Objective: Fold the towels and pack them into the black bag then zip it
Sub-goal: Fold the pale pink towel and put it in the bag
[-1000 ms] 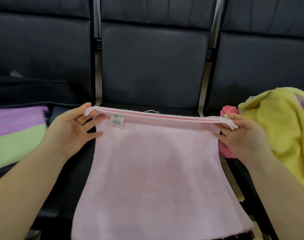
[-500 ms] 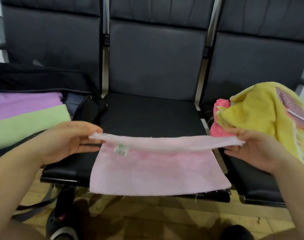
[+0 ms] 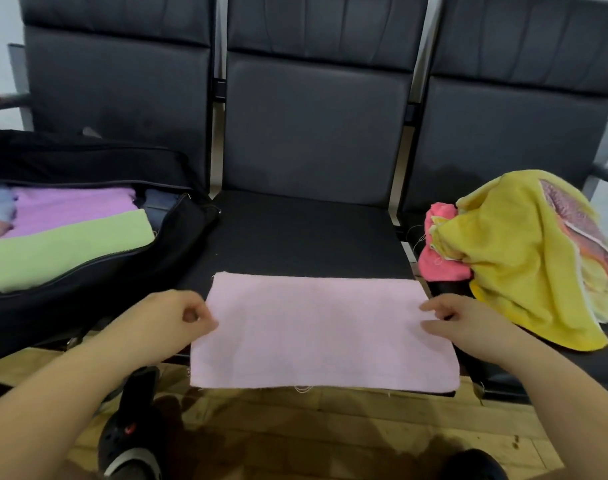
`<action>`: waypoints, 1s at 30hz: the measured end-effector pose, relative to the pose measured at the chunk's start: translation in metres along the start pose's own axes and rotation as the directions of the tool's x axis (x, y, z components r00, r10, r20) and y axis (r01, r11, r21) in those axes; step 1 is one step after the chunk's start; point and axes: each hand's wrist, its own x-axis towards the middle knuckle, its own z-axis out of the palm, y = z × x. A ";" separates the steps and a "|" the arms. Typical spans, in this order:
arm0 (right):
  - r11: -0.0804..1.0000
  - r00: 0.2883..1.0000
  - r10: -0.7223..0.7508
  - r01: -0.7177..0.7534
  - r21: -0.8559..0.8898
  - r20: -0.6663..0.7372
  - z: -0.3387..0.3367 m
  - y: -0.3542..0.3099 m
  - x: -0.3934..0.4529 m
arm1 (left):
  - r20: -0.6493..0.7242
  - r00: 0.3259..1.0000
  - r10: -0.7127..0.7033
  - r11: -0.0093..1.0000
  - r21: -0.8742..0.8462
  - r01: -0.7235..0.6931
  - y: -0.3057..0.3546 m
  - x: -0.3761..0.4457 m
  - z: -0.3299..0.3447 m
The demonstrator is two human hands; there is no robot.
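Pink towel (image 3: 321, 327) lies folded on the middle seat (image 3: 295, 233); the left hand (image 3: 172, 318) and right hand (image 3: 463, 318) pinch its 2 side edges, fingers curled.

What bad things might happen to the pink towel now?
1. The pink towel hangs past the front of the seat, so it might slide to the floor if the left hand and right hand let go.
2. The yellow towel is heaped loosely beside it and could slump onto the fold.
3. The bag already looks quite full, so zipping may be tight.
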 end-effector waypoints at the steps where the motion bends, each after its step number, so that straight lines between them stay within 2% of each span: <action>1: 0.999 0.999 -0.015 0.016 -0.036 0.028 0.005 -0.006 0.002 | -0.031 0.999 0.021 1.000 -0.022 -0.022 0.009 0.001 0.000; 2: 0.997 0.997 -0.021 0.027 -0.076 0.075 0.010 -0.013 0.004 | -0.019 0.999 0.050 0.999 -0.017 -0.050 0.017 0.004 0.002; 4: 0.987 0.981 0.001 0.030 -0.157 0.195 0.022 -0.024 0.009 | 0.102 0.992 0.077 0.995 0.062 -0.083 0.029 0.012 0.013; 6: 0.970 0.951 0.070 0.006 -0.242 0.303 0.035 -0.030 0.020 | 0.223 0.975 0.021 0.984 0.170 -0.060 0.037 0.024 0.030; 8: 0.949 0.938 0.105 0.005 -0.316 0.330 0.046 -0.032 0.035 | 0.270 0.961 -0.052 0.957 0.289 -0.029 0.040 0.041 0.047; 11: 0.932 0.964 0.070 0.028 -0.361 0.255 0.056 -0.032 0.064 | 0.223 0.971 -0.084 0.943 0.333 0.005 0.043 0.070 0.063; 18: 0.955 0.999 -0.032 0.043 -0.295 0.043 0.069 -0.037 0.104 | 0.043 0.999 0.014 0.985 0.170 -0.022 0.035 0.106 0.072; 19: 0.969 0.998 -0.065 0.066 -0.238 0.011 0.071 -0.043 0.103 | 0.031 0.999 0.032 0.990 0.135 -0.036 0.035 0.105 0.070; 21: 0.973 0.977 -0.211 0.209 -0.094 -0.019 0.075 -0.060 0.094 | -0.015 0.995 0.095 0.994 0.061 -0.094 0.033 0.102 0.062; 24: 0.880 0.881 -0.474 0.473 0.045 0.003 0.090 -0.088 0.067 | -0.025 0.972 0.233 0.972 0.007 -0.233 0.020 0.092 0.046; 27: 0.791 0.785 -0.610 0.612 0.019 0.109 0.107 -0.113 0.042 | 0.047 0.945 0.323 0.946 0.010 -0.323 -0.002 0.081 0.025; 30: 0.758 0.740 -0.643 0.652 0.027 0.197 0.120 -0.143 0.029 | 0.074 0.942 0.326 0.945 -0.020 -0.326 -0.029 0.073 0.016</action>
